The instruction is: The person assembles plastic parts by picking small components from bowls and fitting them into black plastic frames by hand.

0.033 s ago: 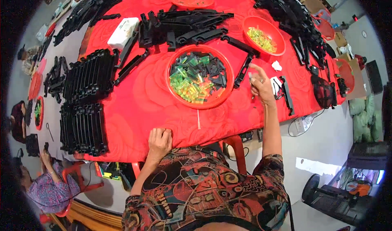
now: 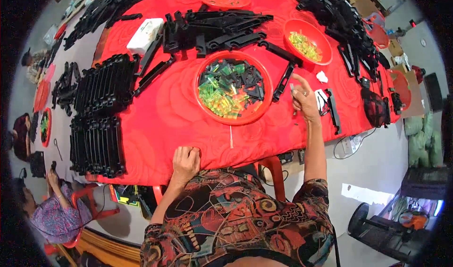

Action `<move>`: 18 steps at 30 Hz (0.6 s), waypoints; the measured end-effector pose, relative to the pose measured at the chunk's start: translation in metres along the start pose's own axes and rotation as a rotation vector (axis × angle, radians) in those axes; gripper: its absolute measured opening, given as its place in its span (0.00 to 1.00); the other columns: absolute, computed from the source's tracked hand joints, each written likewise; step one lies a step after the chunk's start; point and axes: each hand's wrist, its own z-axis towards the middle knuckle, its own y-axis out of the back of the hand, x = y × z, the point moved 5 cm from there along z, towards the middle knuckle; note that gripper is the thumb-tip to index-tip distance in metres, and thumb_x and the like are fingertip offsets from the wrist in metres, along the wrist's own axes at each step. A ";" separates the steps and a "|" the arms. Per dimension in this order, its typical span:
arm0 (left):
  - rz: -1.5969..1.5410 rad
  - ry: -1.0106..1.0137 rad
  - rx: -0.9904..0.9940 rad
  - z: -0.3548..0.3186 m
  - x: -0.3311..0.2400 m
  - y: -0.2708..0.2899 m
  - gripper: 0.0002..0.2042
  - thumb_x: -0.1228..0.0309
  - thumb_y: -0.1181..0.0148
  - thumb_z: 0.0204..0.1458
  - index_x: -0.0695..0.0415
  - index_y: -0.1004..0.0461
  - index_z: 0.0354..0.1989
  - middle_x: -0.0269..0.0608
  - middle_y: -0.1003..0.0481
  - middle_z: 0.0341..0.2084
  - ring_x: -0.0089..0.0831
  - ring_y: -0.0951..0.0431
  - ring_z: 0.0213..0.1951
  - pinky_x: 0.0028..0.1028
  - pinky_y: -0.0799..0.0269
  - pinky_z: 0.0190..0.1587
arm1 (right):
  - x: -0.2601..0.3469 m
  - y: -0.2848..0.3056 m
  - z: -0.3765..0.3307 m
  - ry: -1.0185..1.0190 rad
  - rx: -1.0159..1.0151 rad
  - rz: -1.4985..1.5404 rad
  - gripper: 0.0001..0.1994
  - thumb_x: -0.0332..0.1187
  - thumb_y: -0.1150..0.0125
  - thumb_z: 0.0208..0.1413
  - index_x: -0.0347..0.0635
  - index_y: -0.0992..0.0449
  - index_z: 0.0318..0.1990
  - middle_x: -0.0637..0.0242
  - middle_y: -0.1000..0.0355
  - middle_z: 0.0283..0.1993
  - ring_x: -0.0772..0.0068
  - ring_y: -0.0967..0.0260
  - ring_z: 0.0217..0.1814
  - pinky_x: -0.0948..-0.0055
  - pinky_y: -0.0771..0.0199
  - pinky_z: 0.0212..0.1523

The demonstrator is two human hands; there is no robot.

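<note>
My left hand [image 2: 186, 162] rests curled on the near edge of the red-clothed table, knuckles up, with its palm side hidden. Right of the round red bowl, my right hand [image 2: 306, 102] hovers with the forefinger crooked out and the other fingers folded in. A small pale spot shows by its thumb, too small to name. The bowl [image 2: 200, 107] holds yellow-green translucent pieces [image 2: 221, 98] and small black parts [image 2: 245, 78]. Close to the right fingertips lies a slim black plastic strip [image 2: 283, 81]. Another black strip [image 2: 333, 113] lies to the right of that hand, beside a white piece [image 2: 321, 97].
Stacked black strips [image 2: 96, 146] fill the left side. More black strips [image 2: 217, 29] and a white box [image 2: 145, 35] lie beyond the bowl. A second red bowl [image 2: 325, 43] with yellow pieces stands farther right. Another person [image 2: 61, 215] sits at the lower left.
The whole view has shifted slightly. My right forefinger has bent a little; my left hand stays in its place on the table edge.
</note>
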 end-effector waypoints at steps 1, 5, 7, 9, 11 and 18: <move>-0.020 -0.004 -0.004 0.003 -0.001 0.000 0.09 0.78 0.43 0.37 0.59 0.31 0.29 0.42 0.36 0.25 0.38 0.34 0.28 0.33 0.38 0.29 | -0.006 0.011 0.002 0.003 -0.048 -0.062 0.15 0.25 0.47 0.52 0.38 0.33 0.48 0.77 0.42 0.21 0.89 0.51 0.16 0.87 0.51 0.14; -0.042 -0.007 -0.010 0.001 0.000 -0.003 0.09 0.77 0.42 0.38 0.59 0.32 0.30 0.42 0.36 0.25 0.38 0.34 0.27 0.33 0.38 0.29 | -0.042 0.066 0.018 0.153 -0.120 -0.515 0.13 0.23 0.46 0.48 0.39 0.28 0.44 0.78 0.39 0.21 0.88 0.46 0.23 0.83 0.45 0.24; -0.003 -0.006 -0.009 -0.001 0.003 -0.006 0.09 0.75 0.42 0.39 0.59 0.31 0.30 0.41 0.36 0.24 0.38 0.34 0.27 0.32 0.37 0.30 | -0.054 0.091 0.021 0.111 -0.151 -0.612 0.16 0.21 0.45 0.46 0.38 0.29 0.46 0.75 0.35 0.26 0.85 0.42 0.27 0.84 0.40 0.28; -0.005 -0.029 -0.029 -0.003 0.002 -0.004 0.08 0.74 0.42 0.40 0.59 0.31 0.30 0.41 0.36 0.24 0.37 0.34 0.27 0.32 0.37 0.30 | -0.051 0.093 0.019 0.097 -0.242 -0.813 0.16 0.24 0.43 0.45 0.36 0.29 0.45 0.67 0.31 0.29 0.78 0.36 0.29 0.79 0.35 0.32; 0.011 -0.016 -0.035 -0.004 0.003 -0.001 0.07 0.74 0.43 0.41 0.58 0.31 0.30 0.41 0.37 0.24 0.36 0.34 0.27 0.31 0.38 0.30 | -0.045 0.090 0.017 0.178 -0.328 -1.021 0.15 0.25 0.42 0.46 0.35 0.28 0.44 0.62 0.30 0.30 0.73 0.34 0.30 0.76 0.33 0.34; -0.005 -0.019 -0.041 -0.004 0.004 -0.001 0.06 0.74 0.43 0.41 0.59 0.31 0.29 0.40 0.37 0.24 0.35 0.34 0.27 0.31 0.37 0.29 | -0.005 -0.003 0.033 0.372 -0.292 -0.986 0.10 0.31 0.43 0.48 0.34 0.26 0.36 0.56 0.28 0.31 0.64 0.29 0.33 0.70 0.30 0.36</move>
